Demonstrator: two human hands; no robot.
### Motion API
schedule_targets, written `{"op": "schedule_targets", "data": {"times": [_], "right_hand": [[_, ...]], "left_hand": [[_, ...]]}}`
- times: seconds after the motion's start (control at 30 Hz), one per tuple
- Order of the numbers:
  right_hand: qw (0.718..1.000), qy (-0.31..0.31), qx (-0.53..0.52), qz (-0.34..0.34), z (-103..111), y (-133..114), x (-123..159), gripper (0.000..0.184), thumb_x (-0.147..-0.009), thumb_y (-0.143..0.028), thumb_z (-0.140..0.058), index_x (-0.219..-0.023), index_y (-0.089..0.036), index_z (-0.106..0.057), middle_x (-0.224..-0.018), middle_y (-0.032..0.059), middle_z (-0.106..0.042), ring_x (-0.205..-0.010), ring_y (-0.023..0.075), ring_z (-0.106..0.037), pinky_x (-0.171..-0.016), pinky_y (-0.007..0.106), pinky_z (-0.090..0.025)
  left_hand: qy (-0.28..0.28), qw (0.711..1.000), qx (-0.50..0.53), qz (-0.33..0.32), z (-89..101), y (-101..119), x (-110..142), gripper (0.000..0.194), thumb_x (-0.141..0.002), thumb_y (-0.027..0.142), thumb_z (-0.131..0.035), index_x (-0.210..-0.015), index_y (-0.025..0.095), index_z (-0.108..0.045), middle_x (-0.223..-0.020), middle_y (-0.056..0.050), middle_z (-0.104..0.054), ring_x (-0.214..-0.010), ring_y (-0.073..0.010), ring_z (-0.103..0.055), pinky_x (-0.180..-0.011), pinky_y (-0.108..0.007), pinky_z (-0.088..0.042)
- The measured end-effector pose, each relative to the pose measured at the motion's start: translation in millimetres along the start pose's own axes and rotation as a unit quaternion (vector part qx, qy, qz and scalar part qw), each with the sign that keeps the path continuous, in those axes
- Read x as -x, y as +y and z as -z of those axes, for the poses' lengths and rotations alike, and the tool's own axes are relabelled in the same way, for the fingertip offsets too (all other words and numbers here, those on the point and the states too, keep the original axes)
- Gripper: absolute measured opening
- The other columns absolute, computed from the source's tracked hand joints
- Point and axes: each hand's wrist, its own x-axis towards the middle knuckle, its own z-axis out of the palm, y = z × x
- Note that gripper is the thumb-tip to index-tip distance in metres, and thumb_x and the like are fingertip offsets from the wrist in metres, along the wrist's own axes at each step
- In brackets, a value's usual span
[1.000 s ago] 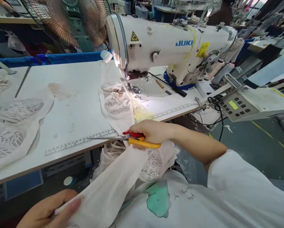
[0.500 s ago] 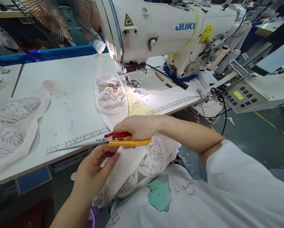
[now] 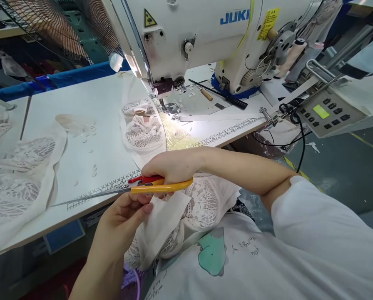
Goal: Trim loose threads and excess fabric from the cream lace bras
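My right hand point(image 3: 170, 168) is closed around scissors point(image 3: 161, 187) with yellow and red handles, their long blades pointing left across the table's front edge. Just below, my left hand point(image 3: 124, 218) pinches the edge of a white bra point(image 3: 170, 216) with lace cups. That bra hangs from the table edge over my lap. Another lace-cupped bra part point(image 3: 144, 133) lies by the needle of the white sewing machine point(image 3: 202, 37), its lower end reaching my right hand. Whether the two pieces join behind that hand is hidden.
More lace bras point(image 3: 24, 183) lie at the table's left. A printed ruler point(image 3: 227, 135) runs along the front edge. An awl point(image 3: 206, 95) and a black-handled tool point(image 3: 236, 102) rest by the machine. A control box point(image 3: 333, 110) juts out at right; a purple basket point(image 3: 132, 283) stands below.
My left hand has come up from the lower left to beside my right hand. The scissors have shifted a little left and down within the view. The camera view has moved closer to the machine.
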Motion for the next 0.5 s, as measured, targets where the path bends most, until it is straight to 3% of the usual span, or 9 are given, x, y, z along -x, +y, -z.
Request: {"op": "schedule_targets", "data": {"times": [0.2, 0.37, 0.43, 0.5], "right_hand": [[0.999, -0.006, 0.039, -0.016, 2, -13, 1, 0.02, -0.067, -0.007, -0.061, -0.067, -0.016, -0.043, -0.064, -0.0038, -0.051, -0.059, 0.0086, -0.043, -0.053, 0.021, -0.03], [0.998, -0.002, 0.063, -0.017, 2, -16, 0, 0.026, -0.069, -0.013, -0.064, -0.065, -0.017, -0.038, -0.065, -0.0031, -0.048, -0.06, 0.0092, -0.041, -0.054, 0.022, -0.03], [0.998, 0.017, 0.056, -0.026, -2, -15, 3, 0.026, -0.072, -0.016, -0.062, -0.066, -0.018, -0.037, -0.066, -0.0026, -0.047, -0.06, 0.0097, -0.04, -0.053, 0.022, -0.03], [0.996, 0.076, 0.023, -0.043, -9, -15, 11, 0.025, -0.076, -0.027, -0.06, -0.07, -0.018, -0.037, -0.068, -0.002, -0.047, -0.06, 0.0101, -0.04, -0.054, 0.022, -0.031]], "left_hand": [[0.016, 0.999, 0.02, 0.024, -2.1, -1, 4, 0.012, -0.065, 0.023, -0.075, -0.076, 0.024, -0.07, -0.075, 0.003, -0.069, -0.077, -0.0106, -0.06, -0.072, -0.018, -0.048], [0.015, 0.998, 0.04, 0.041, -2.4, -7, 1, 0.018, -0.061, 0.028, -0.078, -0.077, 0.022, -0.072, -0.076, 0.0, -0.071, -0.08, -0.0162, -0.062, -0.075, -0.024, -0.05], [0.025, 0.997, 0.056, 0.038, -2.9, -9, -1, 0.02, -0.057, 0.03, -0.08, -0.073, 0.022, -0.072, -0.072, -0.001, -0.07, -0.074, -0.0167, -0.063, -0.071, -0.026, -0.051], [0.038, 0.996, 0.074, 0.031, -3.6, -10, -1, 0.02, -0.054, 0.032, -0.082, -0.068, 0.022, -0.072, -0.064, 0.001, -0.067, -0.065, -0.0143, -0.061, -0.064, -0.023, -0.051]]}}
